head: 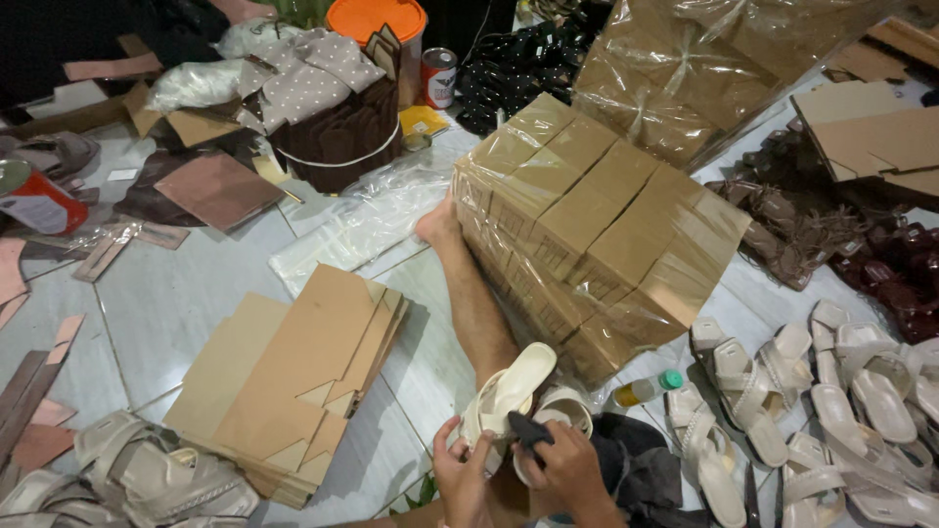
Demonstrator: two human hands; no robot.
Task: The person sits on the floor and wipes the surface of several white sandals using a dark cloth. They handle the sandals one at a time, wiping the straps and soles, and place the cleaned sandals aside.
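Across the tiled floor (pixel 176 293), the wrapped block of brown cartons (pixel 597 230) sits braced against the person's outstretched leg (pixel 469 293), with flat cardboard blanks (pixel 303 372) stacked left and loose cream sandals (pixel 831 411) spread right, apparently all within arm's reach. Low centre, the left hand (pixel 460 479) grips a cream sandal (pixel 509 391) tilted sole-side toward the camera; the right hand (pixel 567 469), just beside it, pinches a small dark pad (pixel 529 428) against it.

Cream sandal (pixel 509 391) in hands: 1, with a second (pixel 567 406) beside it. Wrapped bundle of brown boxes (pixel 597 230): 1. Stack of flat cardboard blanks (pixel 303 381): 1. Tins: 2 (pixel 439 76) (pixel 34 200). Green-capped bottle (pixel 646 389): 1. Orange lid (pixel 377 18): 1.
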